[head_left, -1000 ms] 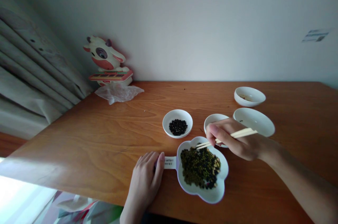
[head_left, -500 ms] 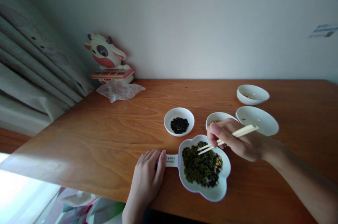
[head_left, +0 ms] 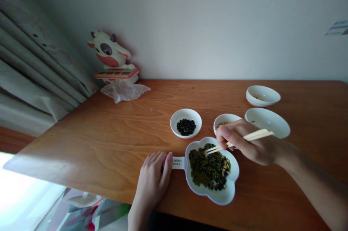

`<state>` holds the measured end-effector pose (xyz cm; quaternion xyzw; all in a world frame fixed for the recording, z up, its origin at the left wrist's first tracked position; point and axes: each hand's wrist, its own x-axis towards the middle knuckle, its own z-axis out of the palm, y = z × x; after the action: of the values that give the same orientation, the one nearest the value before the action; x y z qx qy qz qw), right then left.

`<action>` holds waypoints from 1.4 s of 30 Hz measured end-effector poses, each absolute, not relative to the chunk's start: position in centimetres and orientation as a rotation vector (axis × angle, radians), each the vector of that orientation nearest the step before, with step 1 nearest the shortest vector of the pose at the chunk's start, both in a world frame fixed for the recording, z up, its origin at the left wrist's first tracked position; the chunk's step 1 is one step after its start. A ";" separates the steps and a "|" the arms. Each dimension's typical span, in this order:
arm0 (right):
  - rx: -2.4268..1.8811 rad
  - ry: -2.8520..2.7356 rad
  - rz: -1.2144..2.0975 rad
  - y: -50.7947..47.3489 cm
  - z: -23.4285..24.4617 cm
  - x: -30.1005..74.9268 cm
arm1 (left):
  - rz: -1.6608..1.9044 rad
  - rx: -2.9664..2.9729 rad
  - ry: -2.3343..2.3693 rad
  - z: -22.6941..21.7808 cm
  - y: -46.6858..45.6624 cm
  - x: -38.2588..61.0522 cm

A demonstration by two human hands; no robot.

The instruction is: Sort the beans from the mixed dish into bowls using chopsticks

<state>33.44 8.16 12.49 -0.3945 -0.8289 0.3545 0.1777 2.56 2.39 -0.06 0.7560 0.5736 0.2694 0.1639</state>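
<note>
My left hand (head_left: 154,176) is closed round the handle of a white, flower-shaped dish (head_left: 233,184) with a lilac rim, which rests on the table. Mixed beans (head_left: 208,169), mostly green with some black and pale ones, cover its bottom. In my right hand (head_left: 247,142) is a pair of wooden chopsticks (head_left: 257,135), their tips close together among the beans near the dish's far side. Whether a bean sits between the tips is too small to tell. Just beyond the dish stands a white bowl of black beans (head_left: 186,127). My right hand partly hides another white bowl (head_left: 225,117) holding pale bits.
Two more white bowls stand at the right: a nearer one (head_left: 272,120) with a few dark specks and a farther one (head_left: 268,95) with small pale pieces. A cow toy keyboard (head_left: 116,73) and a crumpled plastic bag (head_left: 126,92) lie at the back left, beside a curtain (head_left: 35,75).
The chopstick tips have shifted slightly up and right over the beans, with my right hand moving a little to the right. My left hand keeps its hold on the handle. The whole view has shifted slightly.
</note>
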 end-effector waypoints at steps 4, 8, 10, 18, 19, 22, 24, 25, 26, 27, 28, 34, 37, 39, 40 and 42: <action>-1.124 -2.323 1.005 8.1 12.7 33.7 | 0.754 2.146 1.648 0.0 2.3 2.6; -1.162 -2.270 1.026 8.2 12.9 34.0 | 0.733 2.130 1.654 0.0 2.3 2.6; -1.153 -2.261 1.030 8.3 12.8 34.1 | 0.725 2.125 1.653 0.0 2.4 2.5; -1.112 -2.304 1.032 8.6 11.6 34.1 | 0.732 2.116 1.642 -0.2 2.4 2.5; -1.107 -2.303 1.033 8.7 11.4 34.2 | 0.733 2.115 1.636 -0.2 2.4 2.5; -1.094 -2.302 1.037 8.8 11.1 34.3 | 0.724 2.104 1.624 -0.2 2.4 2.6; -1.088 -2.303 1.039 8.8 11.0 34.3 | 0.719 2.098 1.625 -0.2 2.4 2.5; -1.086 -2.305 1.040 8.8 11.0 34.2 | 0.719 2.097 1.626 -0.2 2.4 2.5; -1.086 -2.306 1.040 8.8 11.1 34.2 | 0.719 2.099 1.627 -0.2 2.4 2.5; -1.087 -2.306 1.040 8.8 11.1 34.1 | 0.719 2.100 1.628 -0.3 2.4 2.5; -1.088 -2.306 1.041 8.8 11.1 34.1 | 0.720 2.102 1.628 -0.3 2.4 2.5; -1.102 -2.302 1.041 8.8 11.4 34.0 | 0.727 2.100 1.614 -0.4 2.4 2.4; -1.102 -2.300 1.036 8.8 11.3 34.0 | 0.733 2.098 1.614 -0.4 2.5 2.5; -1.097 -2.296 1.035 8.9 11.2 34.0 | 0.733 2.097 1.614 -0.4 2.5 2.5; -1.096 -2.293 1.034 8.9 11.1 34.0 | 0.732 2.096 1.616 -0.3 2.5 2.5; -1.095 -2.283 1.033 8.8 11.0 34.0 | 0.728 2.095 1.618 -0.3 2.4 2.4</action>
<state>33.99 8.84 11.00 -0.3923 -0.8176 0.3699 0.2019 2.44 2.44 -0.35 0.7483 0.5776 0.2602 0.1967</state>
